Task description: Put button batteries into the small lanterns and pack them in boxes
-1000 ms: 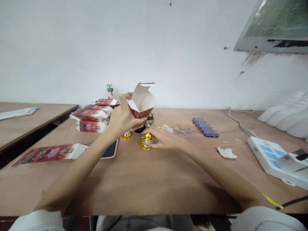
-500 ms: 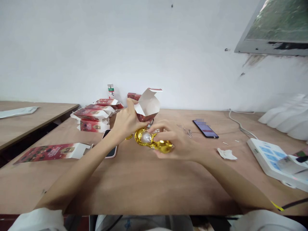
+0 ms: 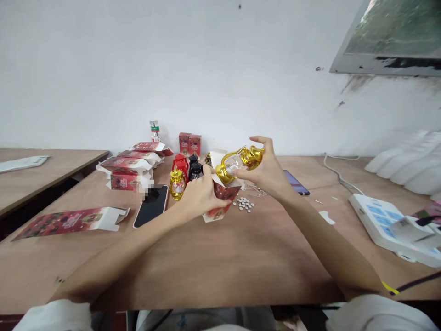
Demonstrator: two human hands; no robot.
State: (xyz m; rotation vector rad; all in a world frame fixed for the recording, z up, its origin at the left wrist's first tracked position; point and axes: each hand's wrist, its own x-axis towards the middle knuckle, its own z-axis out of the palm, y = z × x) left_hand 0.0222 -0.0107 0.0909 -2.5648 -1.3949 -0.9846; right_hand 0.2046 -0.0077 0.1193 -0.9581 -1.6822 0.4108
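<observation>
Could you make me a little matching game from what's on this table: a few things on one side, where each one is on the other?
Things:
1. gold lantern
2. red box
3. phone
4. small silver discs

Places:
A. flat on the table, left of the left hand
B. held in the right hand
C. loose on the table, right of the box
D. held in the left hand

Pairs: 1-B, 2-D, 3-A, 4-C

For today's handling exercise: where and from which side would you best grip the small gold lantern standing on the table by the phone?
Probably grip the gold lantern around its narrower middle, coming from the near side or from above. It stands upright; the red lantern crowds it behind, the phone lies to its left.
</observation>
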